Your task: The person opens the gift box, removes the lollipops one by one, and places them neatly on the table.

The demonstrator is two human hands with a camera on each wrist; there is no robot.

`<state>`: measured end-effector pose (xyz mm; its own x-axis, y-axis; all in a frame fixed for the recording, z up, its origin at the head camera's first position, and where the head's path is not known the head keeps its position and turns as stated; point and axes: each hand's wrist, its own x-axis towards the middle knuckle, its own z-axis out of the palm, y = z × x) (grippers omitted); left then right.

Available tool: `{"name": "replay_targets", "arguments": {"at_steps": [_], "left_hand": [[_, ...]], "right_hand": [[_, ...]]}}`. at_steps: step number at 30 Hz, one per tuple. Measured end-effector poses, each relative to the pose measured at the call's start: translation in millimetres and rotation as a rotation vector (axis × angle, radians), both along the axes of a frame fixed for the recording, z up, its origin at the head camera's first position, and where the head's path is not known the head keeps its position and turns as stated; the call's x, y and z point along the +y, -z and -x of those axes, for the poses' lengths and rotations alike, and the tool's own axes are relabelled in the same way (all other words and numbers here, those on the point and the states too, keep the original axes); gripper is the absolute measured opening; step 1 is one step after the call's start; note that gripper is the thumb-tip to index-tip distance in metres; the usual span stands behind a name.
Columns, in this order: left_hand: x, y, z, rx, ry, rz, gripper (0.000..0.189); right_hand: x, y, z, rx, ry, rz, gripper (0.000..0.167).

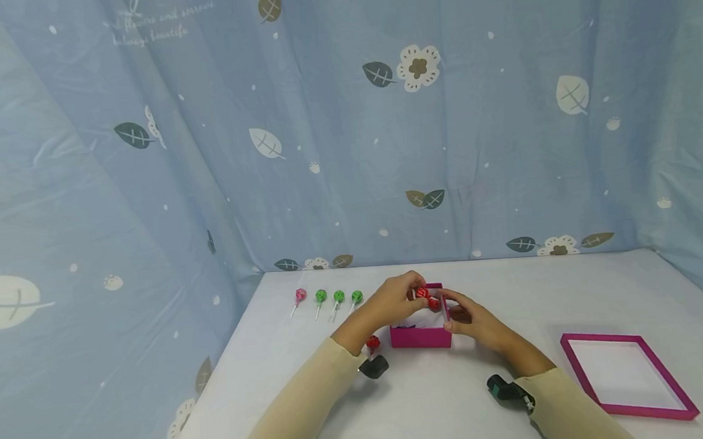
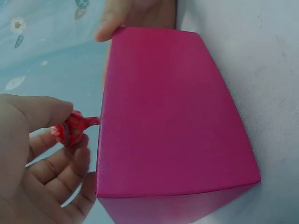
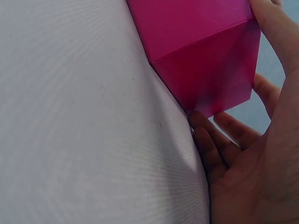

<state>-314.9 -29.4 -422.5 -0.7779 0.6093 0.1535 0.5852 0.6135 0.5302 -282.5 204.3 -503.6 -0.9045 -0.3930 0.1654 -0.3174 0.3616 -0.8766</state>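
Note:
My left hand (image 1: 395,299) pinches a red lollipop (image 2: 70,129) by its wrapped head, between thumb and fingers, at the open top of a magenta box (image 1: 420,337). In the left wrist view, the lollipop's stick end passes behind the box's edge. A second red lollipop head (image 1: 434,304) shows inside the box, against its white interior. My right hand (image 1: 475,321) grips the box at its right side, the thumb at the near corner of the rim and the other fingers around the side wall (image 3: 210,70).
Left of the box, a pink lollipop (image 1: 300,294) and three green lollipops (image 1: 339,296) lie in a row. Another red lollipop (image 1: 373,342) lies beside my left wrist. The box's lid (image 1: 648,412), white inside with a magenta rim, rests at the right of the white table (image 1: 435,402).

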Motion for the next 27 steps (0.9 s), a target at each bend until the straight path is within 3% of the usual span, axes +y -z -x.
{"name": "replay_targets", "arguments": {"at_steps": [9,27], "left_hand": [[-10.8,-7.0,-9.6,-0.006,0.016,-0.142,0.024],[-27.3,-20.4,-20.9,0.063,-0.016,-0.183,0.045]], "right_hand": [[0,1.6,-0.8,0.003,-0.008,0.000,0.069],[-1,0.6,-1.9,0.000,0.011,-0.012,0.068]]}}
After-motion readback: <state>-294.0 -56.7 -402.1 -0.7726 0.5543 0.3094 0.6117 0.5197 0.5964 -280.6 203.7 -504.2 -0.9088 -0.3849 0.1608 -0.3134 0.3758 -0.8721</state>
